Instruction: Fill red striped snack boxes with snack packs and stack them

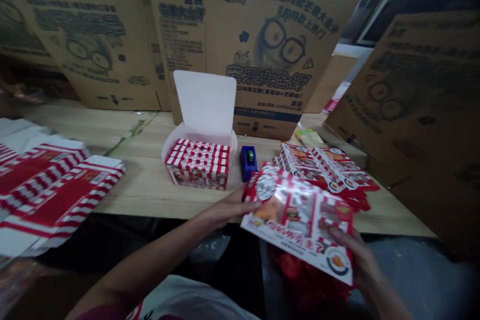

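Note:
Both of my hands hold one flat red-and-white packet (300,220) with a clear window, tilted above the table's near edge. My left hand (228,206) grips its left edge, fingers closed on it. My right hand (354,255) grips its lower right corner. Behind the packet, an open red-and-white striped box (198,162) with its white lid raised stands on the wooden table (150,185), filled with striped packs. A small blue tape dispenser (248,161) sits right beside the box.
A pile of similar packets (326,165) lies on the table at right. Flattened striped cartons (52,195) are stacked at left. Large printed cardboard boxes (262,35) wall the back and right side. Red material (311,280) lies below the packet.

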Available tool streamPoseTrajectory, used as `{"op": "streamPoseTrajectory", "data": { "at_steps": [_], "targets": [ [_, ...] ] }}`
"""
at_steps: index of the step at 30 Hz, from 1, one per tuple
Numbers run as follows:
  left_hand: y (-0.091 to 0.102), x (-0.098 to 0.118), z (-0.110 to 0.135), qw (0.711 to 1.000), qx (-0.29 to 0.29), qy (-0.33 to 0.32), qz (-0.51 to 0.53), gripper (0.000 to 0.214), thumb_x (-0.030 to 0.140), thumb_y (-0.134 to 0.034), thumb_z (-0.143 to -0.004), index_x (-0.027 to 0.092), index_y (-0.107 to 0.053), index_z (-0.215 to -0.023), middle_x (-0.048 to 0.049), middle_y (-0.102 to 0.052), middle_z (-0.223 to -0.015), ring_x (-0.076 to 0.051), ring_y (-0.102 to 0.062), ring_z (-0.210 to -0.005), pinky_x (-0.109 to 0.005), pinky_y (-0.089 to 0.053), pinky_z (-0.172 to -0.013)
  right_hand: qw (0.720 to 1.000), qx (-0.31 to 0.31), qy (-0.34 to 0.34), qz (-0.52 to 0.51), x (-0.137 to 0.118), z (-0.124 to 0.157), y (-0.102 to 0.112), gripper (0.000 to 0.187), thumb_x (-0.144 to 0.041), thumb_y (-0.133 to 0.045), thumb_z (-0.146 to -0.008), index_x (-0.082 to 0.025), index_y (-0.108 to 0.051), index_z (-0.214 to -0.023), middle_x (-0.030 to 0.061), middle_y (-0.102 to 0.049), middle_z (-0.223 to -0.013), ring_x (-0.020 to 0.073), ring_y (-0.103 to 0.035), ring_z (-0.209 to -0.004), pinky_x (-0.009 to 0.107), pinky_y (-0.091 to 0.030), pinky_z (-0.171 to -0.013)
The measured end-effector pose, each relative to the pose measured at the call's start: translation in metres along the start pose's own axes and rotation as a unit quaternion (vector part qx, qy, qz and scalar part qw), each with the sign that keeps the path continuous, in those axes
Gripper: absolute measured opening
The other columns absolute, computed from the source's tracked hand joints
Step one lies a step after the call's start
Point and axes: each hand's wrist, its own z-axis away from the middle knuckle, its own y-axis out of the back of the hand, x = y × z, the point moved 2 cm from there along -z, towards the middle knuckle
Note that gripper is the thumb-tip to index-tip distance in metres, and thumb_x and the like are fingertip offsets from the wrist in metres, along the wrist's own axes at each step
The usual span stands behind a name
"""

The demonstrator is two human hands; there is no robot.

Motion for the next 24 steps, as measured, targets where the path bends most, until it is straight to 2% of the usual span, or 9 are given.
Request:
{"op": "streamPoseTrajectory", "data": {
  "at_steps": [2, 5, 8, 11, 13, 16, 19, 22, 24],
  "targets": [
    [0.029, 0.002, 0.045, 0.998, 0.058, 0.010, -0.005, 0.072, 0.030, -0.084, -0.063, 0.021, -0.055, -0.128, -0.0106, -0.066, -0.120, -0.035, -0.060, -0.113, -0.045, -0.048, -0.094, 0.995, -0.101, 0.019, 0.006, -0.001, 0.000, -0.050, 0.068, -0.044, -0.078, -0.058, -0.024, -0.057, -0.119, 0.0154, -0.073, -0.098, 0.0376, -0.072, -0.080, 0.057, -0.057, -0.074],
    [0.080, 0.017, 0.097, 0.985, 0.153, -0.026, -0.069, 0.077, 0.011, -0.087, -0.050, 0.019, -0.060, -0.121, -0.0118, -0.069, -0.113, -0.036, -0.063, -0.107, -0.050, -0.047, -0.096, 0.950, -0.235, 0.184, 0.091, -0.007, -0.009, -0.117, 0.092, -0.038, -0.085, -0.056, -0.028, -0.043, -0.137, 0.0121, -0.062, -0.128, 0.0393, -0.062, -0.111, 0.059, -0.050, -0.093],
    [0.128, 0.037, 0.129, 0.958, 0.223, -0.102, -0.151, 0.083, 0.000, -0.086, -0.034, 0.018, -0.065, -0.112, -0.0117, -0.068, -0.115, -0.036, -0.055, -0.121, -0.050, -0.038, -0.108, 0.875, -0.259, 0.371, 0.175, -0.005, -0.025, -0.167, 0.115, -0.038, -0.089, -0.052, -0.033, -0.025, -0.147, 0.0088, -0.036, -0.151, 0.0375, -0.038, -0.136, 0.057, -0.031, -0.112],
    [0.160, 0.039, 0.141, 0.949, 0.219, -0.123, -0.191, 0.085, 0.001, -0.086, -0.029, 0.019, -0.065, -0.110, -0.0124, -0.064, -0.123, -0.037, -0.047, -0.129, -0.053, -0.032, -0.111, 0.830, -0.279, 0.429, 0.224, 0.010, -0.042, -0.201, 0.123, -0.045, -0.090, -0.048, -0.030, -0.022, -0.149, 0.0101, -0.027, -0.155, 0.0376, -0.022, -0.143, 0.058, -0.020, -0.116],
    [0.172, 0.027, 0.142, 0.955, 0.200, -0.104, -0.194, 0.079, 0.004, -0.087, -0.031, 0.019, -0.066, -0.106, -0.0126, -0.064, -0.122, -0.037, -0.046, -0.130, -0.054, -0.032, -0.110, 0.831, -0.307, 0.402, 0.231, 0.025, -0.051, -0.215, 0.122, -0.050, -0.089, -0.048, -0.027, -0.024, -0.149, 0.0130, -0.033, -0.152, 0.0380, -0.025, -0.142, 0.059, -0.023, -0.114],
    [0.180, 0.007, 0.140, 0.957, 0.202, -0.085, -0.188, 0.067, 0.008, -0.087, -0.039, 0.019, -0.066, -0.102, -0.0124, -0.067, -0.111, -0.036, -0.048, -0.128, -0.052, -0.032, -0.111, 0.861, -0.307, 0.349, 0.205, 0.043, -0.059, -0.226, 0.118, -0.052, -0.088, -0.049, -0.025, -0.029, -0.147, 0.0146, -0.048, -0.141, 0.0376, -0.038, -0.136, 0.060, -0.032, -0.109],
    [0.182, 0.001, 0.136, 0.947, 0.223, -0.148, -0.176, 0.078, 0.007, -0.087, -0.041, 0.021, -0.062, -0.113, -0.0112, -0.064, -0.119, -0.035, -0.049, -0.127, -0.048, -0.031, -0.113, 0.880, -0.289, 0.321, 0.195, 0.049, -0.062, -0.229, 0.113, -0.052, -0.088, -0.047, -0.025, -0.036, -0.144, 0.0130, -0.058, -0.130, 0.0368, -0.047, -0.129, 0.059, -0.036, -0.106],
    [0.183, 0.007, 0.132, 0.934, 0.240, -0.199, -0.176, 0.093, 0.009, -0.089, -0.038, 0.023, -0.056, -0.123, -0.0109, -0.058, -0.129, -0.036, -0.046, -0.129, -0.048, -0.030, -0.114, 0.880, -0.303, 0.302, 0.206, 0.039, -0.057, -0.222, 0.119, -0.058, -0.086, -0.047, -0.026, -0.029, -0.147, 0.0134, -0.056, -0.132, 0.0358, -0.047, -0.130, 0.056, -0.038, -0.106],
    [0.186, 0.009, 0.129, 0.928, 0.245, -0.204, -0.192, 0.096, 0.012, -0.090, -0.037, 0.022, -0.055, -0.126, -0.0115, -0.057, -0.130, -0.037, -0.046, -0.129, -0.048, -0.030, -0.114, 0.870, -0.298, 0.320, 0.229, 0.019, -0.048, -0.215, 0.131, -0.065, -0.083, -0.045, -0.026, -0.016, -0.151, 0.0153, -0.044, -0.144, 0.0361, -0.037, -0.137, 0.054, -0.034, -0.109]
  ]
}}
